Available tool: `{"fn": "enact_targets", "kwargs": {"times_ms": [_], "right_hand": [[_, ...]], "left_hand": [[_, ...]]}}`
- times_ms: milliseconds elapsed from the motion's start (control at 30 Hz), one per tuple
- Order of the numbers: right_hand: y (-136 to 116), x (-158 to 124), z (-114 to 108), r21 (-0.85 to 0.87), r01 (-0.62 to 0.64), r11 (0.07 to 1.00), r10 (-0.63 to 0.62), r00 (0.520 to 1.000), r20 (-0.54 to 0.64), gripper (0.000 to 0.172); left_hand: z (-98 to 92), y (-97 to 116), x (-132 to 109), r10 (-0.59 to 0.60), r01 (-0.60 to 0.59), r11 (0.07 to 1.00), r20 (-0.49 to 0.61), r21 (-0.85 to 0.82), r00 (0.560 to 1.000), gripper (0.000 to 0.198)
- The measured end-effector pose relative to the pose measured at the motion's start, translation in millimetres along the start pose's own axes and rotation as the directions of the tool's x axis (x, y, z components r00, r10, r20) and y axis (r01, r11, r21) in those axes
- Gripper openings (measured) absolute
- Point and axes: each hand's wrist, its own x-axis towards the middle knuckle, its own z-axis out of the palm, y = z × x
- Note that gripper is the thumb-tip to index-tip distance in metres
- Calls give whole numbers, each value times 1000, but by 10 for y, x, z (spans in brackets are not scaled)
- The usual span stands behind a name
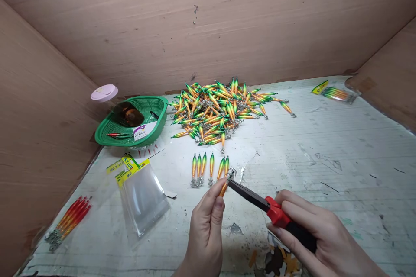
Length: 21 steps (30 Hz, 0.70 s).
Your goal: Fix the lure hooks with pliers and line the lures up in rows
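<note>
Between thumb and fingers, my left hand (208, 225) pinches a green and orange squid jig (223, 188), its wire hooks pointing up and away. My right hand (312, 229) grips long-nosed pliers (250, 197) with red and black handles. The tips of the pliers meet the jig just below its hooks. Just beyond my left hand, several like jigs (212, 168) lie in a loose row, hooks toward me. Farther back is a large heap of the same jigs (211, 112).
At left sits a green basket (163, 117) with a pink-lidded cup (104, 92) in it. Clear plastic bags (143, 201) lie in front, and red-orange jigs (73, 216) sit left of them. A filled jig packet (334, 92) lies far right. Cardboard walls (227, 30) enclose the table.
</note>
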Motion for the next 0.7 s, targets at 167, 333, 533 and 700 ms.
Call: {"fn": "enact_targets", "kwargs": {"times_ms": [167, 333, 533, 700], "right_hand": [[-11, 30, -42, -16, 26, 1000, -25, 999, 28, 17], [-31, 48, -81, -35, 9, 999, -8, 1000, 24, 19], [-44, 20, -100, -22, 10, 1000, -9, 999, 41, 20], [-23, 1, -118, -24, 38, 999, -37, 999, 36, 15]], "left_hand": [[36, 31, -40, -14, 15, 1000, -38, 5, 999, 40], [41, 50, -42, 14, -13, 999, -30, 43, 999, 45], [6, 70, -18, 183, -183, 970, 17, 160, 983, 38], [-60, 82, 7, 272, -298, 920, 133, 255, 953, 36]]}}
